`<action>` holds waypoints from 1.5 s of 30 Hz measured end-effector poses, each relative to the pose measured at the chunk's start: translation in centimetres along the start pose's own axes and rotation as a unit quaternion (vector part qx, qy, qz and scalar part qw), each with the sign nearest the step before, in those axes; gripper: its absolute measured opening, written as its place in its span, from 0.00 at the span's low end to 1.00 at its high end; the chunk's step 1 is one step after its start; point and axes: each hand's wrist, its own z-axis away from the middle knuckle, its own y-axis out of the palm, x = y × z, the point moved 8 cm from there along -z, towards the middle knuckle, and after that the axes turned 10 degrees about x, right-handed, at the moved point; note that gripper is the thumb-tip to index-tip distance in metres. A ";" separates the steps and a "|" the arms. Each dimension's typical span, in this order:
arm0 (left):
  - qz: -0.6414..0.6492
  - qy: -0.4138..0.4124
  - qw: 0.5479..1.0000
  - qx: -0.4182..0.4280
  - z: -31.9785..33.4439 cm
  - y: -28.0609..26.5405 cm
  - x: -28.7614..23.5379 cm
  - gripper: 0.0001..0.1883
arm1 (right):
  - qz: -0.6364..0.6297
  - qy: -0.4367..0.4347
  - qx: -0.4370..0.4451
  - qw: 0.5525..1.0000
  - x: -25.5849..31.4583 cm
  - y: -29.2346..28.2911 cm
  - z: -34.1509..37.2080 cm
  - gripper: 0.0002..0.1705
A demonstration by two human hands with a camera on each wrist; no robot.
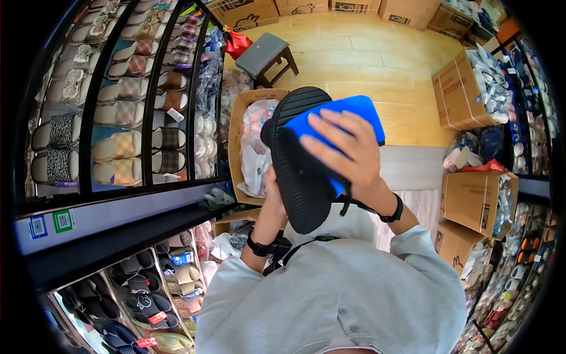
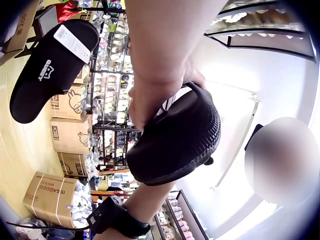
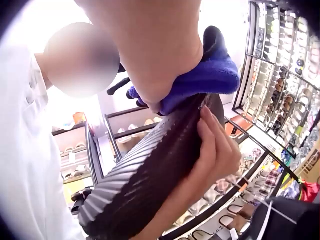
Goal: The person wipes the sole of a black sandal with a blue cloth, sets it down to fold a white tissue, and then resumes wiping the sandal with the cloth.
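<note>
A black slipper is held up before the chest, its ribbed sole turned to the head camera. My left hand grips it from the left side; its fingers curl along the slipper's edge in the right wrist view. With my right hand I hold a fuzzy blue cloth with black edging against the sole. My right thumb is hidden in the head view. A second black slipper, with a white logo and paper label, shows at the left of the left wrist view.
Slipper racks line the left side, and more shelves stand at the right. An open carton of bagged goods sits beyond the left hand. Further off are a grey stool, a red bag and several cartons on the wooden floor.
</note>
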 end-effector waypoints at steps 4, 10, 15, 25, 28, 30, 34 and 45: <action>0.124 -0.063 0.990 -0.033 0.6 -9.0 4.6 0.38 | -0.005 -0.137 0.037 0.990 3.3 2.9 1.2 0.19; 0.126 -0.014 0.992 -0.007 1.3 -7.8 0.5 0.37 | 0.006 -0.088 0.044 0.995 1.3 4.6 -0.9 0.21; 0.142 0.016 0.989 0.030 2.9 -5.2 -2.5 0.35 | -0.007 0.008 0.019 1.000 4.2 5.8 -1.4 0.22; 0.170 -0.054 0.978 0.111 5.2 -9.3 -0.1 0.37 | 0.088 -0.099 0.043 0.990 11.5 6.1 -0.8 0.19; 0.102 -0.026 0.988 0.116 6.0 -7.5 -2.1 0.38 | 0.064 0.005 -0.008 0.998 11.2 4.1 -2.0 0.21; 0.098 -0.023 0.992 0.081 6.8 -6.3 -3.1 0.41 | 0.077 -0.022 0.004 0.997 13.2 5.0 -1.2 0.21; 0.172 -0.071 0.978 0.095 8.0 -7.3 -1.1 0.42 | 0.093 -0.180 0.064 0.977 18.3 9.3 2.1 0.19; 0.082 -0.095 0.983 0.132 9.7 -6.5 -2.1 0.49 | 0.058 0.058 -0.054 0.995 15.1 5.1 0.3 0.20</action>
